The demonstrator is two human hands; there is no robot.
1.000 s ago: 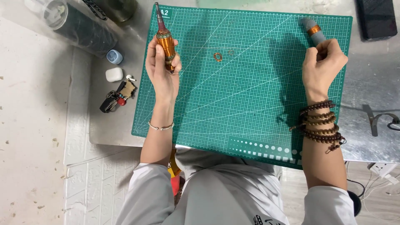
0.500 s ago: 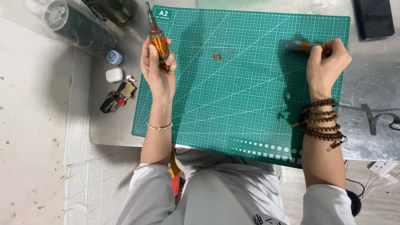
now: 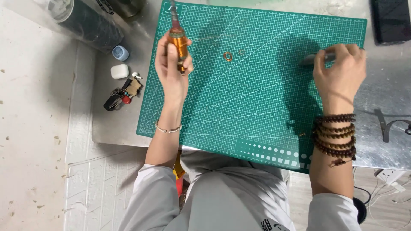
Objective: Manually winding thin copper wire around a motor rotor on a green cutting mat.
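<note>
Head view shows the left hand (image 3: 171, 70) at about ten o'clock on the green cutting mat (image 3: 257, 107), fingers wrapped around an orange-handled tool (image 3: 179, 45) with its metal tip pointing to twelve. The right hand (image 3: 340, 70), at two o'clock, pinches a blurred grey piece (image 3: 314, 59). A small copper ring (image 3: 228, 56) lies loose between them, nearer twelve. My worry: the ring is light, so a careless sweep of either wrist could flick it off the mat.
</note>
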